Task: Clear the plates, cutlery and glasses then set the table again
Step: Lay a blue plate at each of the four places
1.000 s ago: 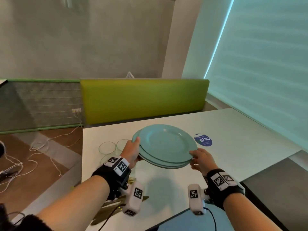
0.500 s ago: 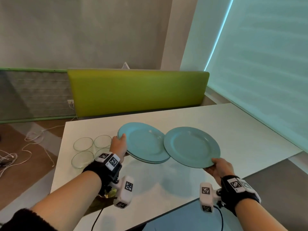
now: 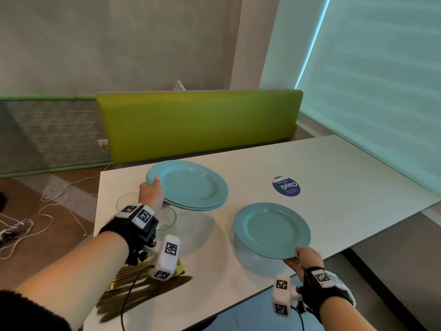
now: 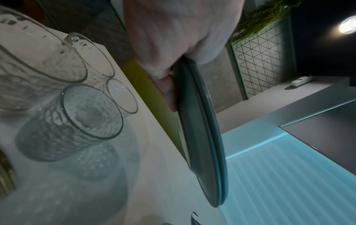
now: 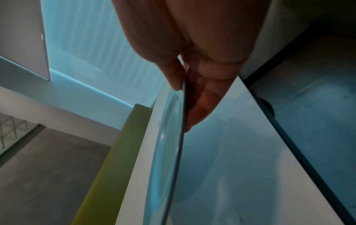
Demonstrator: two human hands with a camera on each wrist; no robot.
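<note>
My left hand (image 3: pixel 152 193) grips the near-left rim of a stack of teal plates (image 3: pixel 188 185), held above the white table (image 3: pixel 334 168); in the left wrist view the stack (image 4: pixel 202 137) shows edge-on with my fingers (image 4: pixel 167 89) under it. My right hand (image 3: pixel 303 258) pinches the near rim of a single teal plate (image 3: pixel 272 230), held low over the table's near right part; the right wrist view shows the thumb on top and fingers (image 5: pixel 200 103) beneath that plate (image 5: pixel 169 137). Several clear glasses (image 4: pixel 86 112) stand on the table under my left hand, and one glass (image 3: pixel 167 217) shows there.
Gold cutlery (image 3: pixel 133 275) lies at the table's near left, partly hidden by my left forearm. A round blue sticker (image 3: pixel 286 187) marks the table top. A green bench back (image 3: pixel 198 125) runs behind the table. Cables (image 3: pixel 47 206) lie on the floor at left.
My right hand has carried the single plate away from the stack, to the right and down toward the near table edge. The left hand still holds the remaining stack.
</note>
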